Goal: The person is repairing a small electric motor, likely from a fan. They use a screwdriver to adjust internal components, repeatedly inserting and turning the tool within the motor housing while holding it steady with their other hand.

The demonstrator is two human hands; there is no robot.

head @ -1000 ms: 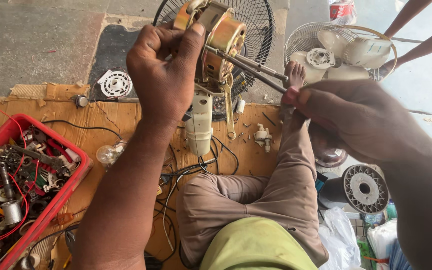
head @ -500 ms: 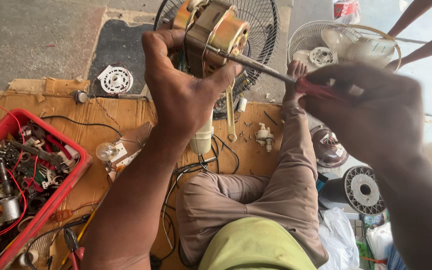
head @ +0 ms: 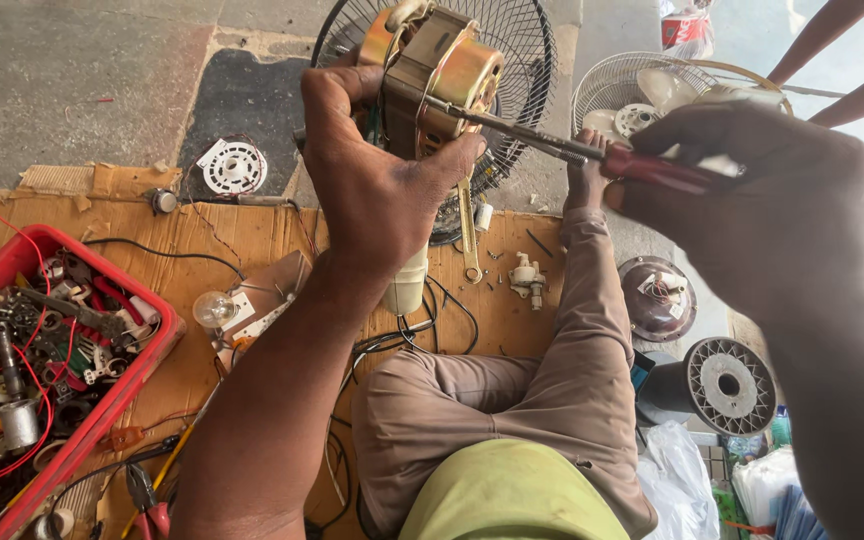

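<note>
My left hand (head: 377, 185) grips a brass-coloured fan motor (head: 444, 72) and holds it up in front of me. A screwdriver with a red handle (head: 652, 170) sits in my right hand (head: 752, 200); its metal shaft (head: 512, 128) points left and its tip touches the motor's side. A white neck piece (head: 407, 285) hangs below the motor, partly hidden by my left wrist. My legs in brown trousers (head: 552, 370) stretch out on the cardboard beneath.
A red tray (head: 142, 365) of wires and parts lies at the left. A black fan guard (head: 522, 50) stands behind the motor, a white fan guard (head: 612, 95) to its right. A wrench (head: 469, 235), bulb (head: 214, 308), wire spool (head: 727, 385) and another person's arms (head: 852, 60) are nearby.
My left hand has turned and shifted its hold on the motor, which now sits higher. My right hand with the screwdriver rose and its tip moved onto the motor's side.
</note>
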